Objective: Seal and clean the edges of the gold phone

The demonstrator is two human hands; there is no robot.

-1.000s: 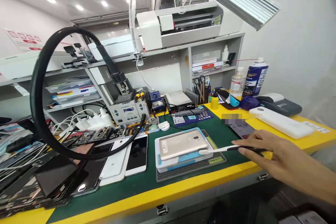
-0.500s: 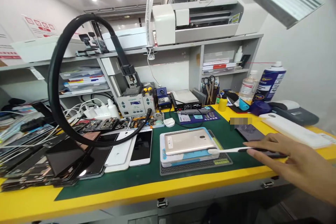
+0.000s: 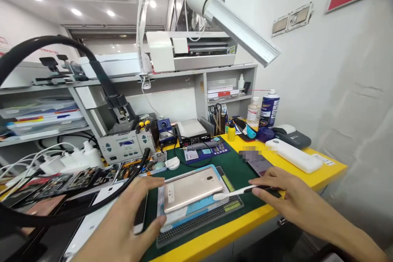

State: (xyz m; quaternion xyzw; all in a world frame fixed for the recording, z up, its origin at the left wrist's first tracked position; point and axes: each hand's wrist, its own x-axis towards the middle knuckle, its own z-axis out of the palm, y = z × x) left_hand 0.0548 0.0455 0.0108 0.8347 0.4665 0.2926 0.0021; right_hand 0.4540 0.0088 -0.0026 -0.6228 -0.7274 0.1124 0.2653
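Gold phone point(image 3: 193, 190): right hand point(image 3: 285, 192) pinches white brush point(image 3: 236, 192) at three o'clock.
Left hand point(image 3: 124, 215), fingers spread at nine, should brace the phone lightly.

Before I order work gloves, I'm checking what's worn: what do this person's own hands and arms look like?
The left hand and right hand are ungloved, with no ring visible. The right forearm shows no sleeve, watch or bracelet. The left forearm is mostly outside the picture.
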